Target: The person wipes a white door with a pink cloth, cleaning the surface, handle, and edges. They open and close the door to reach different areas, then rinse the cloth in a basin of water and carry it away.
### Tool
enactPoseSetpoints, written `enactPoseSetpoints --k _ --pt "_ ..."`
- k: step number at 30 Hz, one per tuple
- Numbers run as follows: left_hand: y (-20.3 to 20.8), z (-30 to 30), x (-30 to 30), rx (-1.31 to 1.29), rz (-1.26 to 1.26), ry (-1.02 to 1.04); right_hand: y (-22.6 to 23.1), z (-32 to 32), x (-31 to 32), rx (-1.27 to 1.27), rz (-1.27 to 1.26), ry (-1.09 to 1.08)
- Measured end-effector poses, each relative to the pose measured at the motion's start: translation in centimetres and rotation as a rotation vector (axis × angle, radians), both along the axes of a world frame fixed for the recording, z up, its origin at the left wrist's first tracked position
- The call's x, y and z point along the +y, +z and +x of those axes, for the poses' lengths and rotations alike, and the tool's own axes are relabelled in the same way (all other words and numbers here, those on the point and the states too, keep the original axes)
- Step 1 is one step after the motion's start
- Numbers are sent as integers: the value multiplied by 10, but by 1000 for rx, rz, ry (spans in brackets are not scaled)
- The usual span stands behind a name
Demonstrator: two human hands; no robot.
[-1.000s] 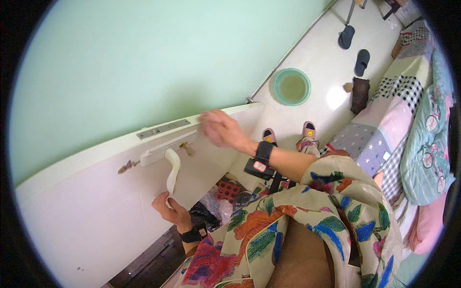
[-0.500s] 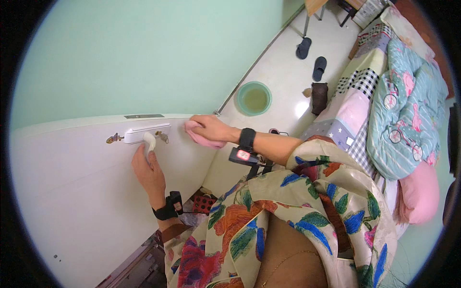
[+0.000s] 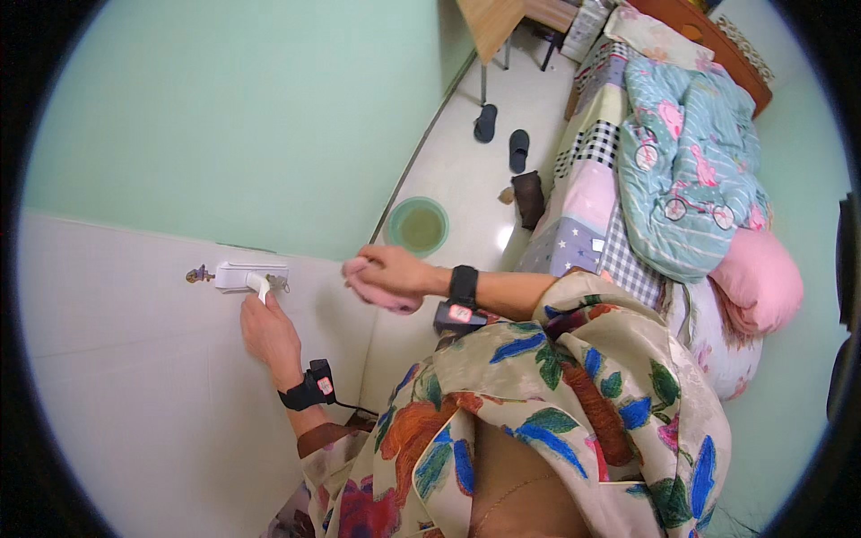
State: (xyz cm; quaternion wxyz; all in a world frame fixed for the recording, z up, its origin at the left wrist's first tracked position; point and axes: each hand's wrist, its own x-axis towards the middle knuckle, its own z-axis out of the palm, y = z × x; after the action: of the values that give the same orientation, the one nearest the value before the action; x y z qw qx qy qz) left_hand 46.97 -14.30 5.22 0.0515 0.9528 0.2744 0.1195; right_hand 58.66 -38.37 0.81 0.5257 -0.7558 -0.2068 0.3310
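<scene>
My left hand (image 3: 272,333) is closed round the white lever handle (image 3: 258,284) of a white door (image 3: 126,350). The handle's long plate (image 3: 235,275) has a brass key piece (image 3: 199,274) at its left end and keys (image 3: 279,282) hanging at its right. Bunched in my right hand (image 3: 399,271) is a pink cloth (image 3: 381,296), held in the air just right of the door. Black straps with small boxes sit on both my wrists.
On the pale floor stands a green basin (image 3: 418,226) of murky water. Beyond it lie two dark slippers (image 3: 485,124) and a dark brown bundle (image 3: 528,199) beside the bed (image 3: 587,175). A teal quilt (image 3: 686,170) and a pink pillow (image 3: 758,278) lie on the bed. A wooden table (image 3: 491,27) stands at the back.
The door now lies closer along the green wall, with my left hand still on its handle. My right hand and the cloth have come away from the door's edge. The view has shifted rightward.
</scene>
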Motion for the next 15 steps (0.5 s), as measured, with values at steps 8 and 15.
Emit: enactPoseSetpoints --k 8,15 --pt "3 -3 -11 -44 -33 30 66 -26 40 -63 212 83" --pt "5 -10 -10 14 -108 70 84 -6 53 -232 430 166"
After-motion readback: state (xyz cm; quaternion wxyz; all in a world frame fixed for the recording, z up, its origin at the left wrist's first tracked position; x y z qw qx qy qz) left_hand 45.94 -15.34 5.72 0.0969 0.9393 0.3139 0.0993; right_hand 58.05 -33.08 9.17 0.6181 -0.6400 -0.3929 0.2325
